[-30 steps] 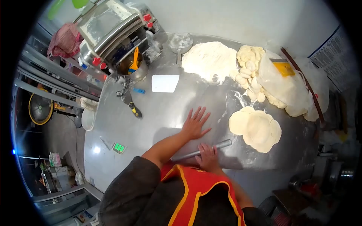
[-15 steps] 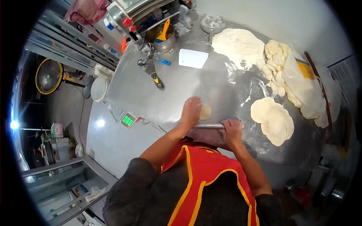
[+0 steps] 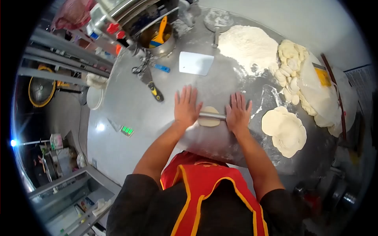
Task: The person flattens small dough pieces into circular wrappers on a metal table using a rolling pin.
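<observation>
A metal rolling pin (image 3: 212,115) lies across a small flat round of dough (image 3: 209,121) on the metal table (image 3: 157,122). My left hand (image 3: 187,106) rests on the pin's left end, its fingers stretched forward. On the right end lies my right hand (image 3: 238,112), flat, with fingers extended and slightly apart. The palms hide both ends of the pin. Right of my right hand is an overlapping pile of flattened dough rounds (image 3: 284,131).
Behind are a white scraper (image 3: 196,63), a flour heap (image 3: 248,47), a sieve (image 3: 218,19) and a pot with a brush (image 3: 162,45). A yellow-black scraper (image 3: 154,92) lies left. Dough pieces (image 3: 290,74) sit beside plastic-covered dough (image 3: 319,94) at the right.
The pin has moved forward from the table's near edge onto the small dough round. My left hand has left the round's side for the pin, and my right hand has flattened out on it.
</observation>
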